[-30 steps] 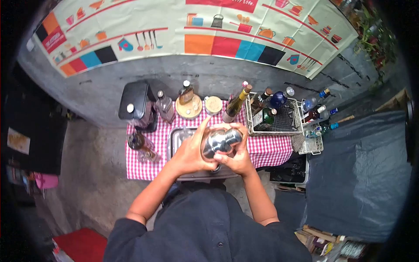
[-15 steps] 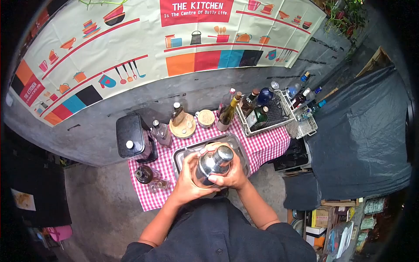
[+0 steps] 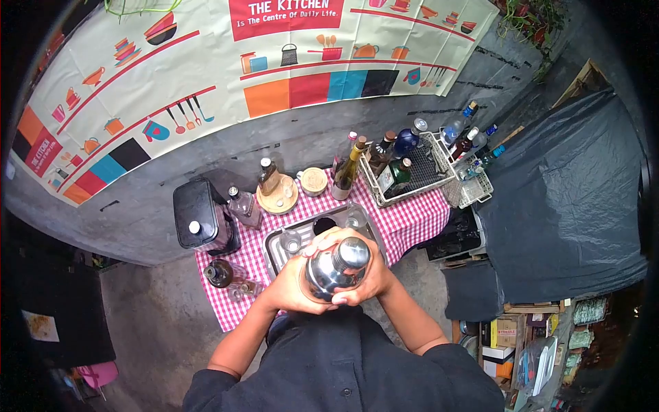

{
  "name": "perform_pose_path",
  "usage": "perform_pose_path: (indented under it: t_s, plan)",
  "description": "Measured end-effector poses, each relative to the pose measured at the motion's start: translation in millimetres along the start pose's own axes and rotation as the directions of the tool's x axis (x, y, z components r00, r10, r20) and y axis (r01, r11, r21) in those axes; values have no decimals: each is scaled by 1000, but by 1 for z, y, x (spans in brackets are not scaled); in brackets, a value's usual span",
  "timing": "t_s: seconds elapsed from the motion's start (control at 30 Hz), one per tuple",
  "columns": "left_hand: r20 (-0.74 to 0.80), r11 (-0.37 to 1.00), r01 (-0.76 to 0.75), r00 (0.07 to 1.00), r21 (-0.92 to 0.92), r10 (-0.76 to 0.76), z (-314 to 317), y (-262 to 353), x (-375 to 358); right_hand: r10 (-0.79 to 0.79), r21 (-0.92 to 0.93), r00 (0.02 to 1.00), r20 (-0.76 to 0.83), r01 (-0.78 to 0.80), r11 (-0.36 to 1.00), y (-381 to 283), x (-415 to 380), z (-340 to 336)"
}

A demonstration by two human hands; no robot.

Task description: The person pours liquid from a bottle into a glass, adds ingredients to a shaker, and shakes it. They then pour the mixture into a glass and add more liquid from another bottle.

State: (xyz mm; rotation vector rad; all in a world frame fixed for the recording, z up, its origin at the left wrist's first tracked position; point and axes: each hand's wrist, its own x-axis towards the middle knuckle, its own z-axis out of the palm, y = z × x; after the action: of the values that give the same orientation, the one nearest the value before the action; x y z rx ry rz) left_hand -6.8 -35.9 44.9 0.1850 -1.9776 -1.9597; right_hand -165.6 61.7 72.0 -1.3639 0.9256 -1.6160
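Note:
A shiny metal cocktail shaker (image 3: 328,277) is held between both my hands in front of my chest, its domed cap tilted up toward me. My left hand (image 3: 290,287) wraps its left side, and my right hand (image 3: 372,276) grips the right side with the thumb across the front. Beyond the shaker lies a grey rectangular tray (image 3: 269,255). On it stand a clear glass (image 3: 290,241) at left, another clear glass (image 3: 355,217) at right and a dark round cup (image 3: 324,224) between them. My hands hide the tray's near part.
A red-checked cloth (image 3: 213,302) covers the table. A black lidded container (image 3: 199,213) and a dark bottle (image 3: 220,273) stand at left. Along the back are a wooden plate (image 3: 280,204), a mug (image 3: 313,181) and a tall bottle (image 3: 347,172). A wire basket (image 3: 412,196) of bottles sits at right.
Both hands and the shaker have shifted slightly, and its cap points more toward me. More of the tray shows, with the glasses and dark cup clearer. The whole view has moved a little.

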Motion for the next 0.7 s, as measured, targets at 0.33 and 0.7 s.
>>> perform_pose_path:
  t_s: [0.33,0.7]
  plan:
    - [-329,996,93,941,18,-82,49,-4,34,70,168,989,-134,-47,985,28,-10,-47]
    - [-79,999,36,996,-9,-37,35,-18,36,-13,71,1000,-22,14,997,3,-12,-48]
